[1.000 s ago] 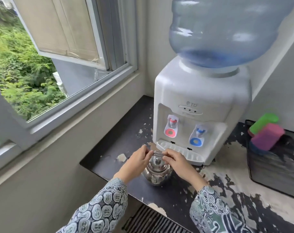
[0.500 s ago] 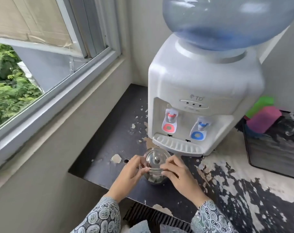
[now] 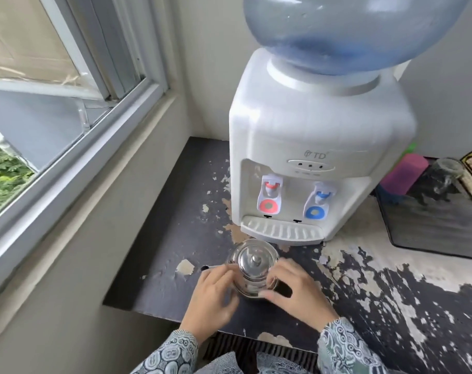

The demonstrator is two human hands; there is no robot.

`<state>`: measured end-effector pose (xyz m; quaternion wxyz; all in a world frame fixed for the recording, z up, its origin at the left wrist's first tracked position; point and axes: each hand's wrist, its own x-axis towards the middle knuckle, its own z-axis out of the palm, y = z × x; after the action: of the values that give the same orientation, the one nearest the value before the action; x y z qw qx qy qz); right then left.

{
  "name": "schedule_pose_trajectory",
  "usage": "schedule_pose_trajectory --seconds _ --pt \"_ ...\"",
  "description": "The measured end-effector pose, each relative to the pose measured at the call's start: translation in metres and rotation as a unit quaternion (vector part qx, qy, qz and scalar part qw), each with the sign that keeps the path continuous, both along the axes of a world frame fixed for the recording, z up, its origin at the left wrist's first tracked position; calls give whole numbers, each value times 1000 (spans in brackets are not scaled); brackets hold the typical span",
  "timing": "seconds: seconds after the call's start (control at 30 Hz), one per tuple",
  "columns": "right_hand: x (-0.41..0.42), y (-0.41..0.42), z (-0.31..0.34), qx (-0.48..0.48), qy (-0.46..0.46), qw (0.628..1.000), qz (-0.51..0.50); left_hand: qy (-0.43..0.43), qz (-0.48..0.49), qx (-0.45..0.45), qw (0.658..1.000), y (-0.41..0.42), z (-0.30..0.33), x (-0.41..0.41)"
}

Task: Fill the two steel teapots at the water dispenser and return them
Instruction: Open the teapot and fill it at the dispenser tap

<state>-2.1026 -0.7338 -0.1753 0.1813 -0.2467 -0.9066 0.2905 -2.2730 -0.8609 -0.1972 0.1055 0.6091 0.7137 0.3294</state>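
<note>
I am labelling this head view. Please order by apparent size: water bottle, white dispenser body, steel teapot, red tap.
1. water bottle, partly cut off, or white dispenser body: too close to rank.
3. steel teapot, nearer the camera.
4. red tap.

"TD" brand mark on water dispenser (image 3: 318, 155) front, above indicator panel

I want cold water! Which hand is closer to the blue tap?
The right hand. It sits below the blue tap, at the steel teapot's right side; the left hand is further left.
</note>
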Motion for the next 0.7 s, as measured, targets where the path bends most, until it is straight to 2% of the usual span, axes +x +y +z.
schedule_pose_trajectory --seconds 0.03,0.1,0.23,0.3,0.4,0.5,0.7 --pt "-6 1 5 -7 16 999 -31 -5 6 5 1000 2 5 -2" --pt "-22 4 12 37 6 996 -81 -5 15 8 1000 13 14 -7" --pt "-53 8 14 106 -190 969 -114 24 -42 -95 994 44 20 -17" --pt "-60 7 7 104 -223 962 -119 15 -75 -123 989 53 16 -15" --pt "-64 5 3 122 -193 965 -129 -46 -78 -126 988 54 9 -12" --pt "-64 7 -8 160 -137 967 -141 -54 -68 -111 990 53 6 -11" --pt "-64 12 -23 116 6 983 -141 -83 -53 -132 986 58 9 -13"
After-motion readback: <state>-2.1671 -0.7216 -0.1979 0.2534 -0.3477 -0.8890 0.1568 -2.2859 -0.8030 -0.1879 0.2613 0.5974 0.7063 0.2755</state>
